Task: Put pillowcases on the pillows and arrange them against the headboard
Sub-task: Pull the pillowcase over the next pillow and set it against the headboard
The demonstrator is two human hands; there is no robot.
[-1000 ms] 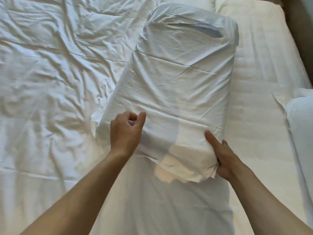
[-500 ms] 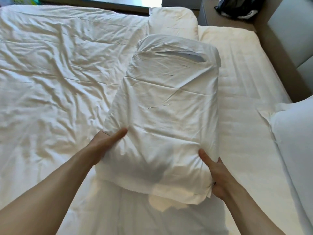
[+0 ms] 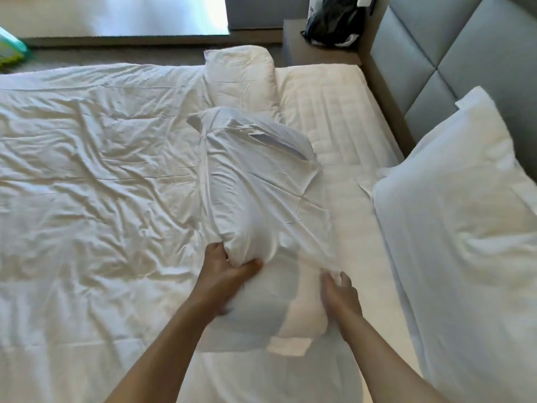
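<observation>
A pillow in a white pillowcase (image 3: 255, 181) lies lengthwise in the middle of the bed, its cream end (image 3: 302, 318) sticking out of the near opening. My left hand (image 3: 223, 266) squeezes the pillow's near left corner through the cloth. My right hand (image 3: 338, 292) pinches the pillowcase's near right edge. A bare cream pillow (image 3: 241, 80) lies beyond it. A cased white pillow (image 3: 465, 216) leans against the grey padded headboard (image 3: 465, 53) at the right.
A rumpled white duvet (image 3: 87, 175) covers the left of the bed. The cream mattress pad (image 3: 334, 112) shows between the pillows. A nightstand (image 3: 319, 53) with a black bag (image 3: 334, 21) stands at the far right corner.
The view has tilted up toward the headboard. My left hand went from lying flat along the pillow's side to squeezing its corner, and my right hand now pulls the case edge; the pillow has twisted.
</observation>
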